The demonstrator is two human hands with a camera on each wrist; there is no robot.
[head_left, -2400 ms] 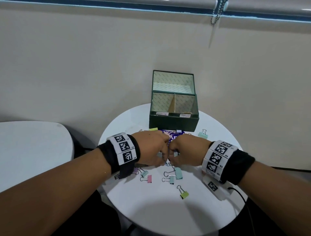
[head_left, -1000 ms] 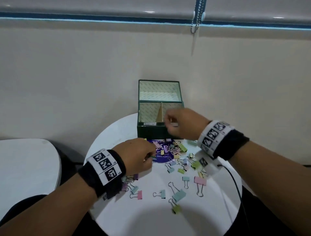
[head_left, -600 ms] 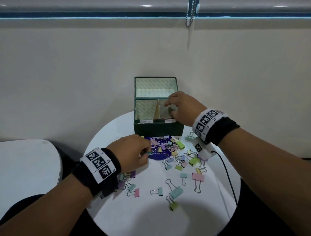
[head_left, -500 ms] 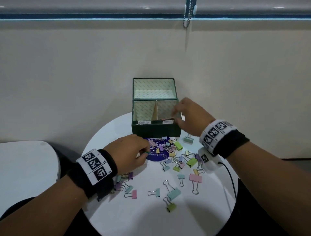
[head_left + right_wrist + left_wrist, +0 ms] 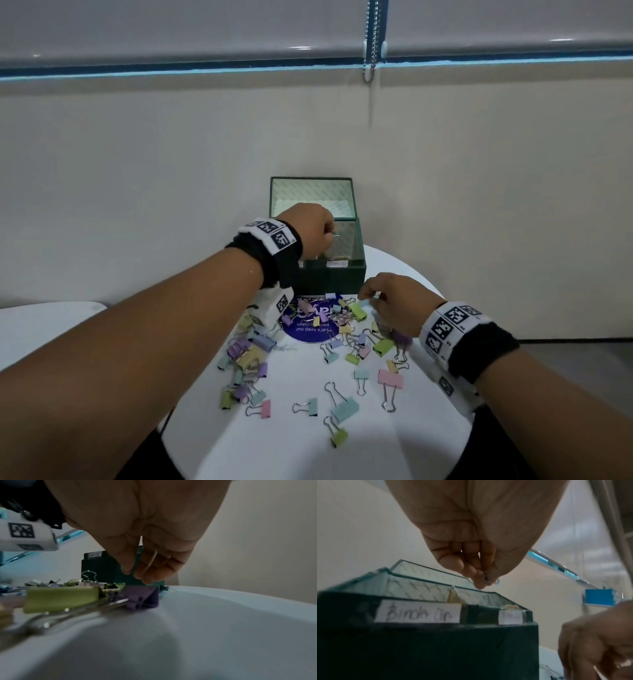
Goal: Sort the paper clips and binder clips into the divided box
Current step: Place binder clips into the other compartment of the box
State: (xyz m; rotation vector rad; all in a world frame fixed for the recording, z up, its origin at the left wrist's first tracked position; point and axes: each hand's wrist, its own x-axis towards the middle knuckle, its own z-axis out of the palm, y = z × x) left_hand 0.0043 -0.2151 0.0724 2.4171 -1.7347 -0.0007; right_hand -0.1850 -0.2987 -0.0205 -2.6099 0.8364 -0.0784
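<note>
Dim, soft indoor light; blurred wrist views, wide-angle edge distortion.

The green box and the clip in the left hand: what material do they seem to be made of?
The green box looks like covered cardboard: matte dark outside, pale patterned lining that shines a little, paper labels handwritten on its front. The clip pinched by the left hand seems thin bent metal wire with a bright glint; whether plated or coated is unclear.

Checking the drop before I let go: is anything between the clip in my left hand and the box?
Nothing visible. The left hand pinches a small metal clip above the open green box, near the cardboard divider. Which compartment lies beneath is unclear.
</note>
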